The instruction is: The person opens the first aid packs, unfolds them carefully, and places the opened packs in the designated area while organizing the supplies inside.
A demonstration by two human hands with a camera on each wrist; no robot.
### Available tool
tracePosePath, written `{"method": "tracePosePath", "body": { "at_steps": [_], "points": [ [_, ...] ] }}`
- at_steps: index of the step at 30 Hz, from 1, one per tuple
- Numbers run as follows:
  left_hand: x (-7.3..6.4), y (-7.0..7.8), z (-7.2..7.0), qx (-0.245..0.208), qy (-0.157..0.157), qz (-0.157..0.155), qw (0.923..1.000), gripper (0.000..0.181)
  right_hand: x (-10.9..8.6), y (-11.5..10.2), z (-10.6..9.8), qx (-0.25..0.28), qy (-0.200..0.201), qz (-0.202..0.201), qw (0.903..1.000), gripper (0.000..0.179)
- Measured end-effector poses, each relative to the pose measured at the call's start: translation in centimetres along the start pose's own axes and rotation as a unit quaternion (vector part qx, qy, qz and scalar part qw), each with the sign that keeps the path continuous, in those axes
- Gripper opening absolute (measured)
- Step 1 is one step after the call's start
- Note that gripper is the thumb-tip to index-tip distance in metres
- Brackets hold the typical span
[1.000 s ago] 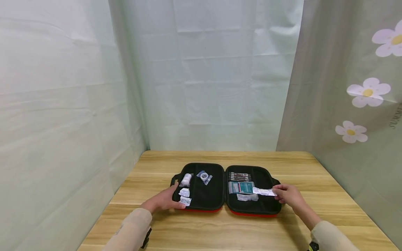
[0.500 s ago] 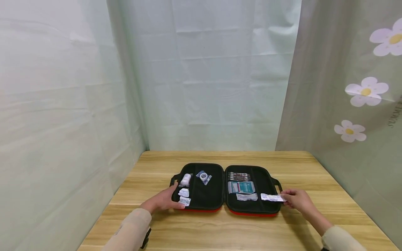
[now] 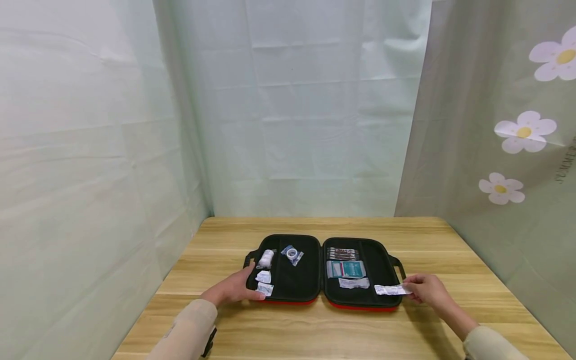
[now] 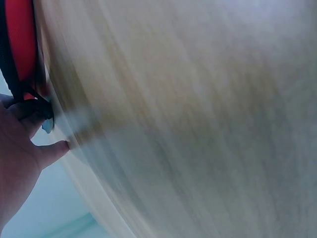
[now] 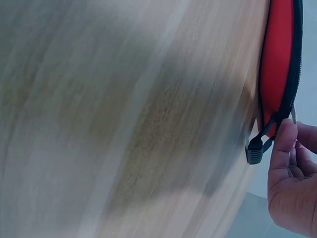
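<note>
An open first-aid case [image 3: 297,285], black inside and red outside, lies flat on the table. My right hand [image 3: 427,290] pinches the right end of a narrow white printed packet [image 3: 390,290], which stretches over the near right part of the right half. In the right wrist view, the thumb [image 5: 286,136] is right by the case's zipper edge. My left hand [image 3: 231,287] holds the left half's outer edge, its thumb at the near corner by a small white packet [image 3: 265,289]. In the left wrist view, the case's red side [image 4: 20,39] partly hides the fingers.
The left half has a white roll [image 3: 266,258], another small white packet [image 3: 263,276] and a tape roll [image 3: 292,254]. Brown slim packets [image 3: 343,253], a teal packet [image 3: 351,269] and a pale packet [image 3: 353,283] lie in the right half. Pale curtains [image 3: 306,110] surround the wooden table [image 3: 292,330].
My right hand has moved right and toward me, carrying the white packet off the teal packet to the case's near right part. The left hand stays in place.
</note>
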State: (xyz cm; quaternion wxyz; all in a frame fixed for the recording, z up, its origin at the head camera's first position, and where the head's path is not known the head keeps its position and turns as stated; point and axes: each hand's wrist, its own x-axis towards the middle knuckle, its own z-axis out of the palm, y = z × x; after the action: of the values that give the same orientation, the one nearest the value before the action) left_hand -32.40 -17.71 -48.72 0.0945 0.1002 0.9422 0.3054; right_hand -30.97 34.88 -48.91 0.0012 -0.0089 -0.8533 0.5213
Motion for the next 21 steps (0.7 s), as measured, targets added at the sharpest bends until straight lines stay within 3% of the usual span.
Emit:
{"method": "tracePosePath", "body": {
  "at_steps": [21],
  "points": [
    [-0.1,0.1,0.0,-0.006,0.0,0.006,1.0,0.119,0.2,-1.1,1.9,-0.023,-0.025,-0.012,0.9993,0.01]
  ]
}}
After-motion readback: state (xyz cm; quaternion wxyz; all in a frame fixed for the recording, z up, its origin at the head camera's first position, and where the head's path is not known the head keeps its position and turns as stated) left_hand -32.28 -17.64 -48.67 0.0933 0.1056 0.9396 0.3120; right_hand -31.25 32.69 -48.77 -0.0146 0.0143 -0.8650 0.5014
